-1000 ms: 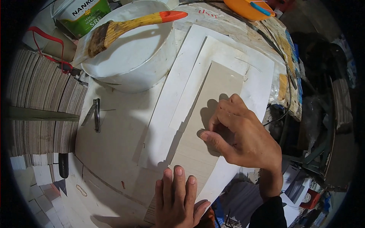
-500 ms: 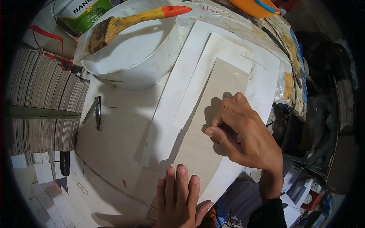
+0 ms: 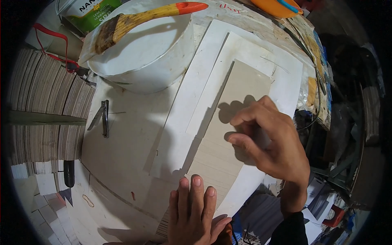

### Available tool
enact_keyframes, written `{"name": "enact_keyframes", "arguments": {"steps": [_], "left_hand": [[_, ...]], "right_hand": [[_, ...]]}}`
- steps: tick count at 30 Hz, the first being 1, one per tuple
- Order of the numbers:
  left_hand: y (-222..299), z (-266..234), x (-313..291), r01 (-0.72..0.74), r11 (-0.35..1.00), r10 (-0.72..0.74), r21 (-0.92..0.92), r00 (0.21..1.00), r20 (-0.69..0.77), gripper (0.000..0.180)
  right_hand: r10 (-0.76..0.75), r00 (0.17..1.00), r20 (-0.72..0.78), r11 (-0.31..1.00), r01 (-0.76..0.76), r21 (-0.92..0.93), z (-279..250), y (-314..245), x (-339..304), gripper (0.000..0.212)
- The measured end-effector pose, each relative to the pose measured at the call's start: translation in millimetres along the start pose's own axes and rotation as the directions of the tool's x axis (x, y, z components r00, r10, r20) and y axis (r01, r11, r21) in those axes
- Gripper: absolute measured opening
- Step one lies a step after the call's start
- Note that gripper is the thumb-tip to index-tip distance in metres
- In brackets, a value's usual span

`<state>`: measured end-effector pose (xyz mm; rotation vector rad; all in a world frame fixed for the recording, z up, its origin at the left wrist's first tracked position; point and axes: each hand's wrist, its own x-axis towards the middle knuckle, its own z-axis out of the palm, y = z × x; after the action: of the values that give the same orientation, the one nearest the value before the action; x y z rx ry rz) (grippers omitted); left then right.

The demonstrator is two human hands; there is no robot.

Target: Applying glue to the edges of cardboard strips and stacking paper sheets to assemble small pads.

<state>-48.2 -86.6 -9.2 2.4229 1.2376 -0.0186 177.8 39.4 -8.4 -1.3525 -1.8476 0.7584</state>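
A fanned row of beige cardboard sheets (image 3: 245, 81) runs slantwise across the middle, their edges overlapping in narrow steps toward me. My left hand (image 3: 191, 216) lies flat on the near end of this row, fingers stretched out. Over the middle of the row, my right hand (image 3: 275, 141) hovers with its fingers bent. Its thumb and forefinger are apart, with nothing visible between them, and its shadow falls on the top sheet. Beneath the cardboard lie large white sheets (image 3: 194, 92).
A wide paintbrush (image 3: 145, 22) rests across a white tub (image 3: 163, 75) at the back left. Nail clippers (image 3: 105, 118) and a rubber band (image 3: 87, 200) lie on the table. Tall cardboard stacks (image 3: 45, 81) stand at left; an orange basin (image 3: 271, 7) is at the back.
My right hand's thumb and forefinger have parted, and the hand has shifted slightly right. The left hand stays flat in place.
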Motion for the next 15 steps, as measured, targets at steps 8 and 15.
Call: {"name": "enact_keyframes", "arguments": {"steps": [8, 15], "left_hand": [[3.4, -3.8, 4.9, 0.022, 0.992, -0.033, -0.128, 0.996, -0.086, 0.097], [3.1, 1.3, 3.9, 0.008, 0.988, -0.026, -0.151, 0.993, -0.114, 0.099]], "right_hand": [[-0.188, 0.981, 0.044, 0.982, 0.189, -0.009, -4.2, -11.1, -11.5, 0.023], [-0.074, 0.973, 0.218, 0.997, 0.076, -0.001, -0.9, -2.0, -10.7, 0.021]]}}
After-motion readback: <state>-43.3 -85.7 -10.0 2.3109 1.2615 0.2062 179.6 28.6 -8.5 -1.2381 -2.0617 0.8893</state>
